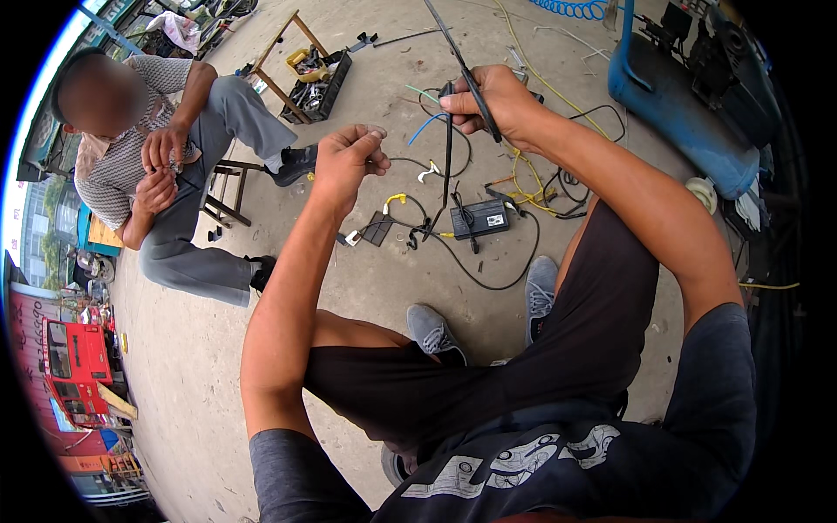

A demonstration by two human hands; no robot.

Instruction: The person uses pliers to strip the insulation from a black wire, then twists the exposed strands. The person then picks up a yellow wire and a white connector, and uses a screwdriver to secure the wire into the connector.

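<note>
Raised at the upper middle, my right hand [494,105] grips a black cable [447,166] that hangs to the floor, along with a second long black strip [455,48] slanting upward. Short green [417,91] and blue [420,128] wires stick out just left of it. My left hand [344,166] is lower left, apart from the cable, with its fingertips pinched together; whatever they may hold is too small to make out. Below lie a black power-adapter box [488,218], a dark flat piece [377,227] and tangled yellow and black wires [532,183].
A seated person [166,235] is at my left with hands together. Behind stand a wooden stand [266,74] and a black crate of parts [316,100]. A blue compressor tank [680,148] is at right, a red vehicle [78,357] at far left. My shoes [427,327] rest on concrete.
</note>
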